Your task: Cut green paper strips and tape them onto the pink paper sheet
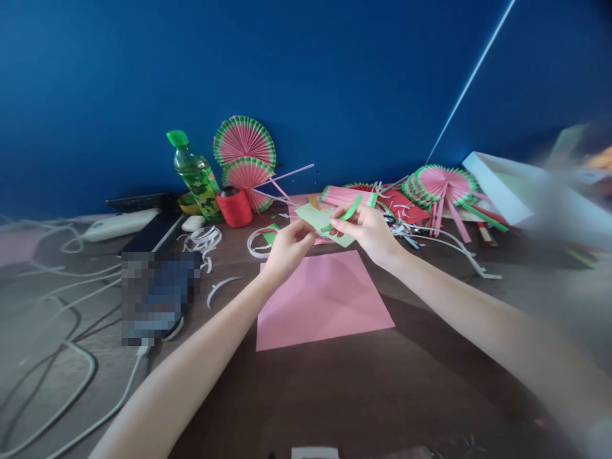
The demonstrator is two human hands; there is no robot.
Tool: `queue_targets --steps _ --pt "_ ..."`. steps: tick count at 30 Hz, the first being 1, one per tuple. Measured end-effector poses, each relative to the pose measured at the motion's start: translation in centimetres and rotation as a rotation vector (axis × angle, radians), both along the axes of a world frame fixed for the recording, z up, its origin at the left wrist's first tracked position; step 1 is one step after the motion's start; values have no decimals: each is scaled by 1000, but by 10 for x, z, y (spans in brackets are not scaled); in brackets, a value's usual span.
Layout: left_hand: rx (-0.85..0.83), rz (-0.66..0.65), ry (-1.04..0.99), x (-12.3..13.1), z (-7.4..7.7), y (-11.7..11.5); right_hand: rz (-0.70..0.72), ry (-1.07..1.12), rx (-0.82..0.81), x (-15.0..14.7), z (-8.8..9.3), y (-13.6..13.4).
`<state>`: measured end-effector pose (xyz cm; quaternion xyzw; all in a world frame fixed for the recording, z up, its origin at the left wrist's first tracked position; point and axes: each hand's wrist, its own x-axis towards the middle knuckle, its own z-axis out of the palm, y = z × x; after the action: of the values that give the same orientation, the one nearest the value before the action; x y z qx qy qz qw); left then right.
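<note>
From my station, I judge the green paper strip (355, 207) light, flexible and easily creased, best pinched by its edges. It sits in my right hand (370, 231), between thumb and fingers, its lower end pointing toward my left hand (288, 250). That hand's fingers are drawn close; whether they grip the pale green sheet (313, 217) just beside them, I cannot tell.

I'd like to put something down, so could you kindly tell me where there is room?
The table is bare this side of the pink sheet, between the left forearm and right forearm. The back is crowded with paper fans and a bottle, the left with cables.
</note>
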<state>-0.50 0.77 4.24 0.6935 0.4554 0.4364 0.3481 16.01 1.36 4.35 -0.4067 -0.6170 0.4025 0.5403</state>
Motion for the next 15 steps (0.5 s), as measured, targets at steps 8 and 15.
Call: queue_targets --steps 8,15 --pt "-100 145 282 -47 16 30 -80 73 23 6 0 7" --pt "-61 583 1002 -93 28 38 -30 30 40 4 1 6"
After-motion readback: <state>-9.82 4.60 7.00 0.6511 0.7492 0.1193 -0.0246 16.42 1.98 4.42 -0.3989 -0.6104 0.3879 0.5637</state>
